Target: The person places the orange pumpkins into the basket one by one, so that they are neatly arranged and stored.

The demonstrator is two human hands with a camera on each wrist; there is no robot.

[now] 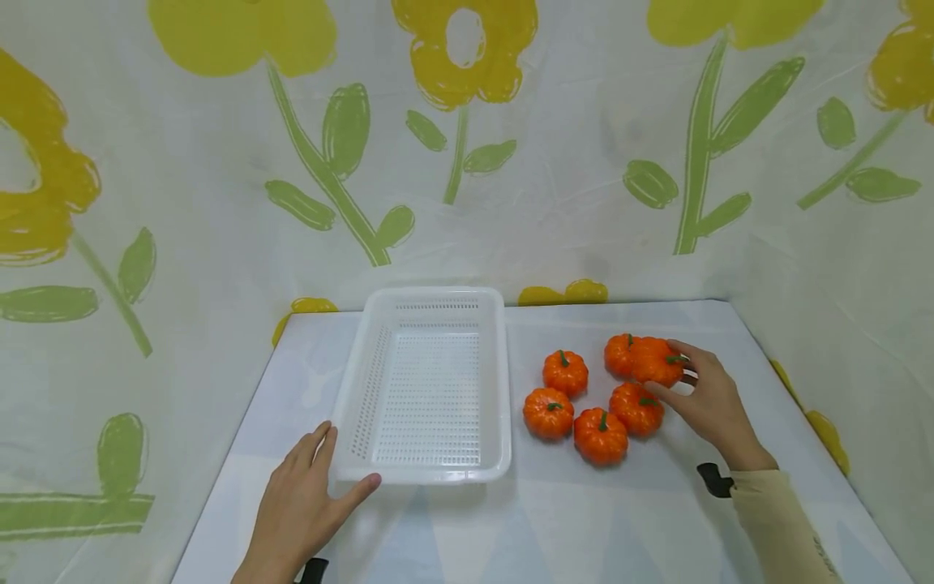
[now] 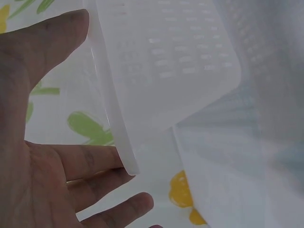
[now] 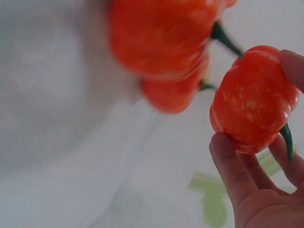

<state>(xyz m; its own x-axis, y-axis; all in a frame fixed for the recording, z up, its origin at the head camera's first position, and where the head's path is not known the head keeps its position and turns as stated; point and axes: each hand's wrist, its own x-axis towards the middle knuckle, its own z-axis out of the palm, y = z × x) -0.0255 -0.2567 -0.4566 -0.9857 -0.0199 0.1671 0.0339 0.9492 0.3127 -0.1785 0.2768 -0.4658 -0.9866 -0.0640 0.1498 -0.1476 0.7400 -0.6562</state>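
My right hand (image 1: 704,397) pinches a small orange toy pumpkin (image 1: 654,362) with a green stem between thumb and fingers. In the right wrist view the same pumpkin (image 3: 254,99) sits at the fingertips, its stem pointing toward the palm. From the head it overlaps another pumpkin (image 1: 619,355) behind it, and one more (image 1: 637,410) lies just under the thumb. At the near left corner of a white perforated plastic basket (image 1: 505,389), my left hand (image 1: 302,491) has its fingers spread, thumb and fingertips right at the rim (image 2: 111,107).
Several other pumpkins lie close together to the right of the basket, among them one at the back (image 1: 565,373) and one in front (image 1: 601,436). The pale table (image 1: 569,527) ends at a flower-printed cloth backdrop (image 1: 569,203).
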